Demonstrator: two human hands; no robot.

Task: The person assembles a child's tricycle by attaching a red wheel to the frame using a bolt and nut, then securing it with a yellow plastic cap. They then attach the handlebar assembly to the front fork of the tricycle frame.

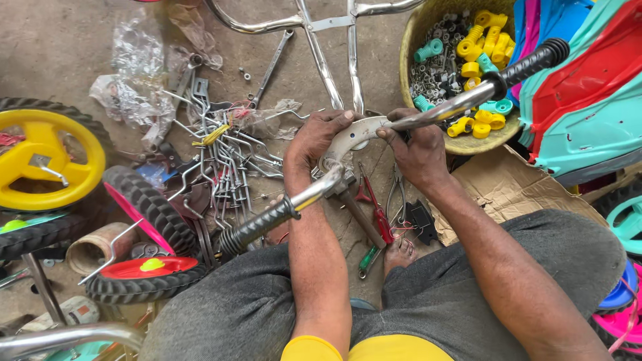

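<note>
While a chrome handlebar (394, 124) with black grips is held above the lap, its grey centre bracket (354, 134) is gripped from either side: the left hand (319, 137) is closed over the bracket's left end, the right hand (418, 150) around the bar beside it. Fitting the bracket appears in hand; fasteners would likely be needed from the woven basket (418, 40). Crumpled clear bags (134, 73) and flattened brown cardboard (508, 187) lie on the floor (60, 40); no labels are legible.
</note>
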